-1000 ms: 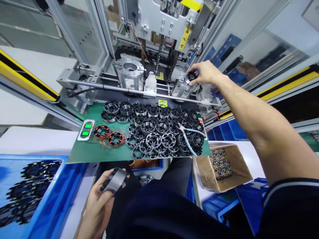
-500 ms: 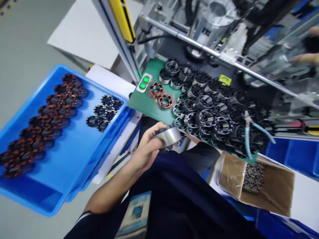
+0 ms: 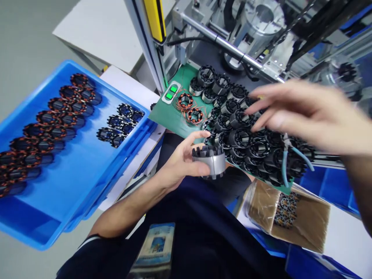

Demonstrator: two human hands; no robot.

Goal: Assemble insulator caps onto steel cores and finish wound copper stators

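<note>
Between the thumb and fingers of my left hand (image 3: 186,159) is a motor stator core (image 3: 213,162), a silvery ring with black toothed insulation, held in front of the bench edge. My right hand (image 3: 302,112), smeared by motion, hovers over the right part of the bench with its fingers spread and no object visible in them. Below it, several black-and-silver stator cores (image 3: 240,137) stand in close rows on the green mat (image 3: 171,118). Two copper-wound stators (image 3: 195,115) with loose wire ends lie at the mat's left.
Pliers with light-blue handles (image 3: 285,166) lie across the cores. A blue tray (image 3: 84,186) at left holds rows of wound stators. A cardboard box (image 3: 309,228) with parts stands lower right. Metal machinery (image 3: 261,19) and a yellow-cased post (image 3: 154,19) rise behind; green-lit switches (image 3: 171,93) sit near the mat's corner.
My right hand has swung from the machine at far right to above the cores. My left hand has shifted slightly right, turning the stator core more upright. The view has shifted slightly.
</note>
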